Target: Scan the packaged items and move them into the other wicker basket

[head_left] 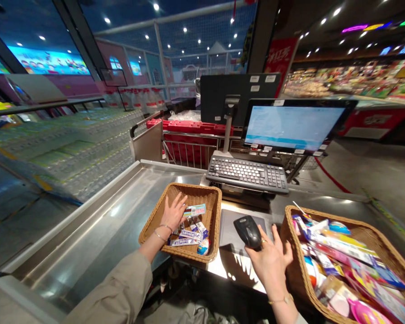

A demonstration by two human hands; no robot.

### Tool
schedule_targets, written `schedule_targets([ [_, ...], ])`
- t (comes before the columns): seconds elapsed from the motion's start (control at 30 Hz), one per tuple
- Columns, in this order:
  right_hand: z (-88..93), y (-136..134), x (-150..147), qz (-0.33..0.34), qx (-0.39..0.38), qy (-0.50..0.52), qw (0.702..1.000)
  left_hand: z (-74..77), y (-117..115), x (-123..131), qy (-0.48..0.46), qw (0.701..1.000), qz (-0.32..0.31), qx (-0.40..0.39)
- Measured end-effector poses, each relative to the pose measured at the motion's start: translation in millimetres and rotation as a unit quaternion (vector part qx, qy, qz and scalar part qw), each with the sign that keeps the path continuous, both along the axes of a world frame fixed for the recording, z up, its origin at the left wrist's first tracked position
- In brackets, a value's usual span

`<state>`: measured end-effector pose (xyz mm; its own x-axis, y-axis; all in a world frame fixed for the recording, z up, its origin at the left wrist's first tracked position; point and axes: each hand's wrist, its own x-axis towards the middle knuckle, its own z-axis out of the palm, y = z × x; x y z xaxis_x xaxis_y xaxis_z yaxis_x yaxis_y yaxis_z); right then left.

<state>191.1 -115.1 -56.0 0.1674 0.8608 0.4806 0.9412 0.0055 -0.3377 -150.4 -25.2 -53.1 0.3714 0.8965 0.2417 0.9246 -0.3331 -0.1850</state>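
My left hand (173, 211) reaches into the left wicker basket (155, 216) and pinches a small flat pink-and-blue packet (195, 210) by its end. Under it lie a few snack packets (189, 234) and a round toy egg (204, 246). My right hand (272, 261) grips a black handheld barcode scanner (248, 231) over a dark mat (227, 227) on the steel counter (97, 234), fingers partly spread around the handle. The right wicker basket (388, 254) beside it is full of several colourful packets (330, 252).
A keyboard (247, 173) and a lit till screen (292, 127) stand behind the baskets, with a second monitor's back (236, 96) further off. A shopping trolley with red crates (189, 144) is beyond the counter. Stacked bottled water (70, 148) fills the left.
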Motion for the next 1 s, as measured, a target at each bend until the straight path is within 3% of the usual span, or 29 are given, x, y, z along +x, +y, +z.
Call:
schedule_targets([
  [0.3, 12.5, -6.6, 1.8, 0.009, 0.002, 0.002, 1.000, 17.0, -13.3, 22.1, -0.036, 0.998, 0.032, 0.044],
  [1.0, 33.4, -16.2, 5.4, 0.005, 0.010, 0.004, 1.000, 39.4, -12.0, 99.3, -0.139, 0.984, -0.021, 0.111],
])
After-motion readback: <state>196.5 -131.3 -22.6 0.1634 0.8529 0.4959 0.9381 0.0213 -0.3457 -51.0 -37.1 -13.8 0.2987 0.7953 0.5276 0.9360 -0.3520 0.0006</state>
